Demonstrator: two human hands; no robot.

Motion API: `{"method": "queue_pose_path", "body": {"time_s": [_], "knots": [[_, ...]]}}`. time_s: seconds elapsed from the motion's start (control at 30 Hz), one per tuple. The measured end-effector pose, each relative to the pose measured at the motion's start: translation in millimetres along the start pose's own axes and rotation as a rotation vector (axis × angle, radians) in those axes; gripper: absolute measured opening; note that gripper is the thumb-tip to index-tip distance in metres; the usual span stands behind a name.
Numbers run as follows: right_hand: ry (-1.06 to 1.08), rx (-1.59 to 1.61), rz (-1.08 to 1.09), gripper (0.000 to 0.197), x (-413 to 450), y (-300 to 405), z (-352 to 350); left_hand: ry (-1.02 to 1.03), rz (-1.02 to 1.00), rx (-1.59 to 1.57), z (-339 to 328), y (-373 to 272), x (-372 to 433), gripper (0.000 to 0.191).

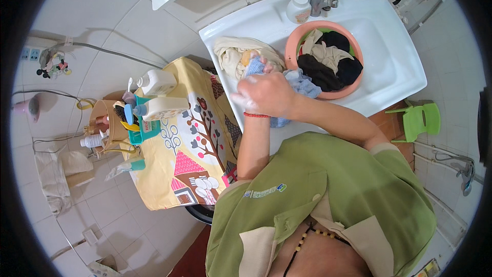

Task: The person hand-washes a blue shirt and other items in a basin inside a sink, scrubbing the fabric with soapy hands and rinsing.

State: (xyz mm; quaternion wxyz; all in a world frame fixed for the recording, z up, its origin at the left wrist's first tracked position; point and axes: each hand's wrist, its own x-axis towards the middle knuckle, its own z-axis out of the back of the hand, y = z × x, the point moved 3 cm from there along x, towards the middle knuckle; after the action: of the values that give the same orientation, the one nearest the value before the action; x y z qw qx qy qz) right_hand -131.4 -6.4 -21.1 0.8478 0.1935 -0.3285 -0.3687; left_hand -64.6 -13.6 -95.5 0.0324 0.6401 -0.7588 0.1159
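Observation:
A blue-and-white striped cloth (301, 82) is bunched between my two hands over the left part of a white sink (378, 96). My right hand (267, 89) is closed on the cloth, with white foam on the fingers. Behind it, my left hand (266, 67) grips the same cloth and is mostly hidden; a red bracelet (256, 115) circles that wrist. Just beyond lies a cream cloth (230, 59), with a small orange-yellow thing (246, 58) on it. To the right, a pink basin (291, 50) holds black garments (322, 72) and a beige garment (326, 54).
A chrome faucet (317, 2) and a white bottle (299, 9) stand at the sink's back edge. On the left, pump bottles (163, 108) and a teal basket (148, 132) stand on a patterned cover (161, 181). A green chair (421, 121) is at right.

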Motion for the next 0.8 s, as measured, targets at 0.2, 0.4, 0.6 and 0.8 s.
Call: {"method": "queue_pose_path", "body": {"time_s": [0.2,0.4,0.6,0.8], "knots": [[-0.036,-0.134,-0.113,0.018,22.5,-53.6,5.9,-0.698,-0.118,0.398,-26.3,16.5,-6.0,0.033],[-0.076,-0.182,0.152,0.02,10.0,-18.1,-10.9,-0.359,-0.19,0.321,8.0,-2.3,-11.3,0.031],[0.159,-0.398,0.039,0.022,-9.1,-19.8,-48.3,-0.37,-0.211,0.353,0.2,-3.7,-9.5,0.022],[-0.037,-0.087,-0.136,0.022,14.5,-60.9,-16.7,-0.721,-0.126,0.464,-33.9,10.9,-2.4,0.039]]}}
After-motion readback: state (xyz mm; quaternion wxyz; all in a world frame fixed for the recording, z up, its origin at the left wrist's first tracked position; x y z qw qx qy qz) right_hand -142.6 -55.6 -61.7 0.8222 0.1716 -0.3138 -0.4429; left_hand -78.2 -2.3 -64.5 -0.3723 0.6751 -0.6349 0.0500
